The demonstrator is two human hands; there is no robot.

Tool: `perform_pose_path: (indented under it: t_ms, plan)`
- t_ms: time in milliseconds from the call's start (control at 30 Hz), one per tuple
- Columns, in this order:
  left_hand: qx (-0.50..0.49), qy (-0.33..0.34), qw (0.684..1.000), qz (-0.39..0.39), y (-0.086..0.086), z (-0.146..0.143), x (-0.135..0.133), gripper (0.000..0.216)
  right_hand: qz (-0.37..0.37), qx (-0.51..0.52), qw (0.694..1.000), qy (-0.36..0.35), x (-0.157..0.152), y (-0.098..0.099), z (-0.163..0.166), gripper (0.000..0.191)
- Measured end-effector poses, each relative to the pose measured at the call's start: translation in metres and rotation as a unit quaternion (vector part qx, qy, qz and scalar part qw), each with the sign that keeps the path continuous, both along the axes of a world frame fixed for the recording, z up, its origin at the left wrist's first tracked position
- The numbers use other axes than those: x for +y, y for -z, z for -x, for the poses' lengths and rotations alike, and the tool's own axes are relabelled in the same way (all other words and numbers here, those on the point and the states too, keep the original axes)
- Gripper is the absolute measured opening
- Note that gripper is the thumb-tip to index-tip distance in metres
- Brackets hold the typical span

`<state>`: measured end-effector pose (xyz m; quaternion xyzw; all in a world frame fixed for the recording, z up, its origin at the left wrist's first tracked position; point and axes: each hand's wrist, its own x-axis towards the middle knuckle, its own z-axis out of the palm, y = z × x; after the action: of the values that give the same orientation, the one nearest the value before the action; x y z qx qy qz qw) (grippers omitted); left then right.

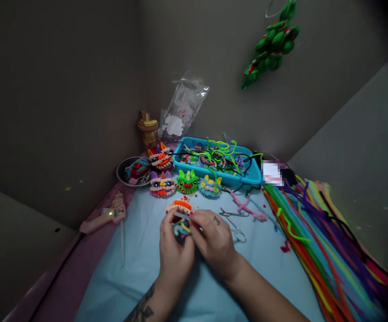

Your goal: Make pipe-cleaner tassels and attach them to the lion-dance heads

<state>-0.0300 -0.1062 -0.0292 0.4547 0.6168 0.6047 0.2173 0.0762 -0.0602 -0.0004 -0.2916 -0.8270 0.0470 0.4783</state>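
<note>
At the middle of the blue sheet, my left hand (175, 243) is closed around a small pipe-cleaner piece (182, 227) in blue, yellow and green, mostly hidden by the fingers. A thin pale strip (181, 215) lies across its top, between the fingertips of both hands. My right hand (215, 237) pinches the strip's right end, its thumb close to the left one. Just beyond the fingertips is an orange and cream pipe-cleaner piece (179, 205). Behind it stand fuzzy animal heads: one purple and pink (162, 184), one green (187, 182), one light blue and yellow (210, 186).
Scissors (234, 214) lie open right of my hands. On the left rests a pink glue gun (108, 214) with a lit green light. A blue tray (217, 175) of pipe-cleaner scraps and a round bowl (123, 172) stand behind. Long pipe cleaners (328, 250) cover the right side.
</note>
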Motion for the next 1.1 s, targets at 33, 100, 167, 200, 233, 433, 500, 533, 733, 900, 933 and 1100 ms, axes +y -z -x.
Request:
perform_pose_path:
  t_ms: [33, 100, 167, 200, 233, 433, 500, 533, 733, 900, 933, 1100]
  plan:
    - [-0.017, -0.006, 1.0, 0.006, -0.001, 0.0, 0.001, 0.053, 0.002, 0.003, 1.0, 0.001, -0.001, 0.0, 0.0, 0.016]
    - [-0.054, -0.003, 0.998, 0.017, -0.003, 0.003, 0.002, 0.049, 0.005, 0.009, 1.0, -0.001, -0.002, 0.0, -0.001, 0.016]
    - [-0.105, 0.02, 0.994, 0.022, -0.008, 0.007, 0.003, 0.045, 0.011, 0.016, 1.0, -0.007, -0.002, 0.001, -0.002, 0.017]
    - [-0.136, 0.038, 0.99, 0.025, -0.01, 0.008, 0.004, 0.044, 0.013, 0.021, 1.0, -0.008, -0.002, 0.001, -0.002, 0.018]
    - [-0.165, 0.056, 0.984, 0.029, -0.013, 0.01, 0.005, 0.043, 0.016, 0.026, 1.0, -0.007, -0.003, 0.002, -0.002, 0.019]
    - [-0.185, 0.081, 0.978, 0.051, -0.022, 0.016, 0.009, 0.034, 0.045, 0.053, 0.998, -0.011, -0.006, 0.008, 0.0, 0.023]
    - [-0.166, 0.076, 0.982, 0.047, -0.023, 0.016, 0.009, 0.033, 0.065, 0.06, 0.996, -0.018, -0.007, 0.007, 0.0, 0.022]
    - [-0.158, 0.073, 0.984, 0.044, -0.023, 0.017, 0.009, 0.034, 0.075, 0.063, 0.995, -0.026, -0.007, 0.006, 0.0, 0.022]
    - [-0.168, 0.076, 0.982, 0.048, -0.021, 0.021, 0.01, 0.03, 0.056, 0.052, 0.995, -0.067, 0.006, -0.01, -0.023, 0.024]
    - [-0.19, 0.087, 0.977, 0.048, -0.02, 0.023, 0.012, 0.033, -0.026, -0.042, 0.994, -0.102, 0.013, -0.014, -0.033, 0.026]
    - [-0.189, 0.089, 0.977, 0.046, -0.02, 0.023, 0.012, 0.033, -0.042, -0.053, 0.993, -0.098, 0.012, -0.013, -0.031, 0.026]
    - [-0.172, 0.094, 0.98, 0.033, -0.017, 0.022, 0.011, 0.034, -0.094, -0.071, 0.991, -0.063, 0.006, -0.009, -0.02, 0.021]
